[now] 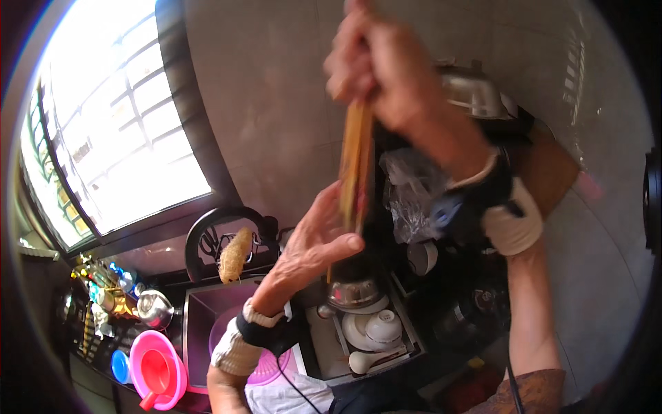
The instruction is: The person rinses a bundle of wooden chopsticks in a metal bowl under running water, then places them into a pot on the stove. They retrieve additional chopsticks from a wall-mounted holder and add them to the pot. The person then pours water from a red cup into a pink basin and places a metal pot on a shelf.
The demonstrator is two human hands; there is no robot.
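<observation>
My right hand [362, 62] is raised high and closed around the upper end of a bundle of wooden chopsticks [356, 160], slightly blurred. The bundle points down, its lower ends beside the palm of my left hand [313, 235]. That hand's thumb and fingers are spread apart around the tips, without a visible grip. Below the hands, a drainer tray [326, 357] holds a steel bowl [354, 294], an upturned white bowl [384, 326] and a white spoon [367, 360]. A clear plastic bag [411, 191] lies below my right forearm.
Left of the tray is a sink [196, 321] with a purple colander [266, 367]. A pink basin [178, 357] holding a red dipper [156, 367], a steel pot [155, 309] and several bottles [124, 279] stand farther left. A loofah [236, 256] hangs below the window [119, 119].
</observation>
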